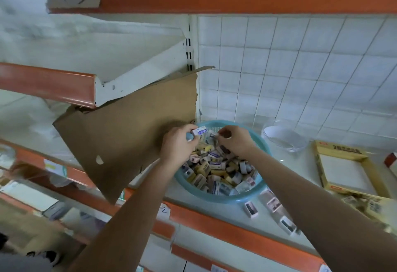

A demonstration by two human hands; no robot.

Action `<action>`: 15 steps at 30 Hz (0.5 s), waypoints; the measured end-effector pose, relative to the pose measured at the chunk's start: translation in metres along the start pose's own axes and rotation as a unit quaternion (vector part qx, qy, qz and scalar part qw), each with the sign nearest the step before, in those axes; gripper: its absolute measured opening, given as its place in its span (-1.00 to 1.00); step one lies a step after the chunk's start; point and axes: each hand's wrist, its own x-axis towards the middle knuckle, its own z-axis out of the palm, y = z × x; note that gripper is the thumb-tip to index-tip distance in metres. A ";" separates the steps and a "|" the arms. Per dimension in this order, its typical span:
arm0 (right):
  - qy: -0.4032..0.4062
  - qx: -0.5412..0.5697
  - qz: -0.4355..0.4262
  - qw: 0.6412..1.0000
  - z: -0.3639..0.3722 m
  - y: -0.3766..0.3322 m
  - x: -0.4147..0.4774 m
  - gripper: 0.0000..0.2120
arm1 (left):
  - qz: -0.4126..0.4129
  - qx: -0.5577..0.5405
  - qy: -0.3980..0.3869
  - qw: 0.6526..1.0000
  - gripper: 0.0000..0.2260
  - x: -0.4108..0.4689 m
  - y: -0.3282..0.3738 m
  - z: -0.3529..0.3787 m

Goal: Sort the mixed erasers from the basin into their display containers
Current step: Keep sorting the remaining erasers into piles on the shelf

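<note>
A light blue basin [253, 196] on a white shelf is heaped with mixed erasers [217, 170] in yellow, white and purple wrappers. My left hand [178, 144] hovers over the basin's far left rim and grips a white eraser with a purple label [199, 131]. My right hand [235, 141] is beside it over the pile, pinching a small eraser [213, 135] between thumb and fingertips. A yellow cardboard display box [322, 160] with a white inner floor lies to the right. A clear round plastic container [283, 136] stands behind the basin.
A torn brown cardboard sheet [129, 138] leans at the left of the basin. Three loose erasers [272, 205] lie on the shelf in front of the basin. An orange shelf edge [225, 226] runs along the front. A tiled wall is behind.
</note>
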 end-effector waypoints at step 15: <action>0.123 0.189 0.024 0.974 -0.112 0.075 -0.084 -0.76 | 0.122 -0.109 -0.044 0.986 -0.78 -0.015 0.106 0.036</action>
